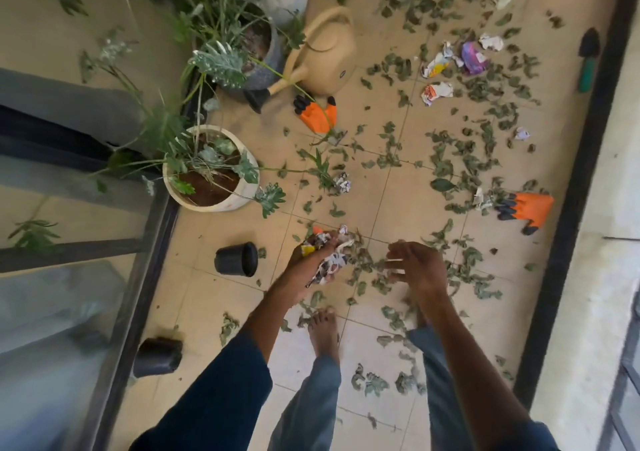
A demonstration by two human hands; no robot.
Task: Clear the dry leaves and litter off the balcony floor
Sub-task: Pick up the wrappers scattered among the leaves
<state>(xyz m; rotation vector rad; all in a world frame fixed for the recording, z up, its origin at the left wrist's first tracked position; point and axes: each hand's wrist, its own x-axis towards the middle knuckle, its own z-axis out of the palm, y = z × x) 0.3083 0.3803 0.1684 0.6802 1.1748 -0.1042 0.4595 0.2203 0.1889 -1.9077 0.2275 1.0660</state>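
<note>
Dry green-grey leaves [450, 159] lie scattered over the beige balcony tiles [398, 201]. Crumpled paper and wrappers lie among them: a purple wrapper [473, 57], white-and-orange balls [436, 93], and a small wad [343, 183]. My left hand [313, 260] grips a bunch of crumpled paper litter [329, 263] above the floor. My right hand [415, 270] hovers beside it, fingers loosely spread, holding nothing. My bare left foot [323, 332] stands on the tiles among leaves.
Potted plants [211, 170] line the left edge by a glass railing. A tan watering can [329, 52], orange gloves [317, 114] [526, 209], two tipped black pots [237, 259] [157, 357], a trowel [588, 59] and a raised wall [571, 173] on the right surround the floor.
</note>
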